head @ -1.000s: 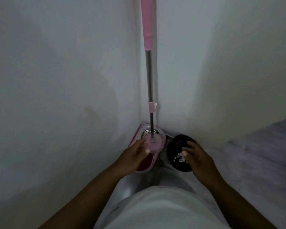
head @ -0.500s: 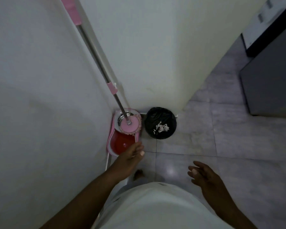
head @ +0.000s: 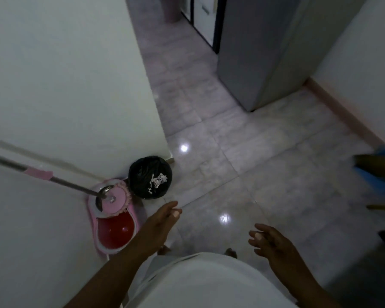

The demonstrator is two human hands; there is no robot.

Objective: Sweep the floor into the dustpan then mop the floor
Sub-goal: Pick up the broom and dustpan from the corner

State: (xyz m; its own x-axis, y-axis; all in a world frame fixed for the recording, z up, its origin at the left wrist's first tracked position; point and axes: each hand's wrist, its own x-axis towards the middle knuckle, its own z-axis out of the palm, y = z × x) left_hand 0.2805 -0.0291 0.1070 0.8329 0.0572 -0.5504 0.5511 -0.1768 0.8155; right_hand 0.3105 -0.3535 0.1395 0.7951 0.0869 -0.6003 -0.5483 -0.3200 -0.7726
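Hanging empty over the floor (head: 253, 152), the left hand (head: 162, 221) and right hand (head: 273, 243) are showing fingers (head: 172, 210) loosely apart while the mop (head: 116, 200) is resting in its bucket (head: 118, 235) at the floor's corner, mopping seemingly unstarted.

Dim, glare spots on floor (head: 242, 152); right edge blurred

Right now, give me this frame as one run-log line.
left hand open, empty | right hand open, empty | mop head in bucket | bin beside bucket, black liner
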